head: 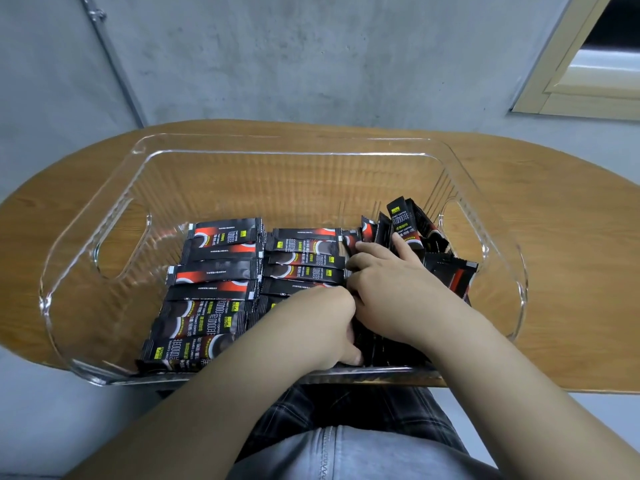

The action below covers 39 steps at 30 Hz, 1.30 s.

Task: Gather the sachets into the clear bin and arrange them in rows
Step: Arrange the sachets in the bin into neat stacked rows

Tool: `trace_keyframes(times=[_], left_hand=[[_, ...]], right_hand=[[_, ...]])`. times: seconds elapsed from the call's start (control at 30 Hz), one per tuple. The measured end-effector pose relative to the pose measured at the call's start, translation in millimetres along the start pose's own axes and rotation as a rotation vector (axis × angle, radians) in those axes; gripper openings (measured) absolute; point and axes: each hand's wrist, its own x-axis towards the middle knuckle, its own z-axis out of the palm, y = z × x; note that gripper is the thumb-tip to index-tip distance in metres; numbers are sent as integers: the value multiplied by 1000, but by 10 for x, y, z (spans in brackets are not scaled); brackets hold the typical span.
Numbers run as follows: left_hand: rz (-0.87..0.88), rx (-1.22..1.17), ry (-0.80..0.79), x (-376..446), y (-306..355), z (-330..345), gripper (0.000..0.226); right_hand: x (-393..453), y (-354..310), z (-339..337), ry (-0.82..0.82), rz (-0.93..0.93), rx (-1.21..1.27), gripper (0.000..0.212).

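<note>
Where both hands dip into the clear bin [114,188] on the wooden table [554,216], black sachets [214,271] lie in rows at 9 o'clock. The left hand [322,327] curls over hidden sachets; its grip is unclear. The right hand [391,282] presses tilted sachets [403,223] at 2 o'clock, fingers spread.

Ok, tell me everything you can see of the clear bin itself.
The bin is a rectangular tub that looks like clear plastic, with ribbed walls, rounded corners, a flared rim and a cut-out handle in each end wall. It sits upright on the wooden table, its near edge about at the table's front edge. Inside, black sachets lie flat in two rows at the left and middle; others stand jumbled at the right. The far part of its floor is bare. Both hands, left and right, reach in over the near wall.
</note>
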Motion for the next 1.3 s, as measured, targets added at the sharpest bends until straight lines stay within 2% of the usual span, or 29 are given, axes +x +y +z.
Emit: trace_keyframes(times=[0.13, 0.37, 0.43, 0.53, 0.77, 1.0, 1.07, 1.13, 1.2, 1.3], left_hand=[[-29, -22, -57, 30, 24, -6, 24], [-26, -296, -65, -61, -75, -110, 16], [-26, -308, -49, -105, -127, -148, 15], [-40, -276, -3, -169, -228, -202, 17], [-136, -194, -5, -379, -566, -388, 16], [-300, 138, -27, -411, -574, -401, 17], [-318, 152, -1, -409, -509, -403, 17], [-231, 133, 74, -385, -422, -388, 16], [-71, 99, 118, -332, -335, -323, 19], [96, 105, 61, -226, -264, -180, 26]], right_hand=[[-6, 4, -17, -12, -4, -3, 41], [13, 17, -19, -9, 7, 17, 38], [20, 24, -18, -12, 9, 21, 37], [19, 33, -16, -14, 5, 22, 37], [6, 42, 3, -14, -5, 13, 35], [6, 37, 7, -14, -3, 18, 35], [8, 37, 11, -8, -3, 18, 36], [9, 34, 12, -5, -1, 14, 36], [12, 29, 8, -7, 1, 7, 37], [18, 26, 0, -11, 3, 0, 37]])
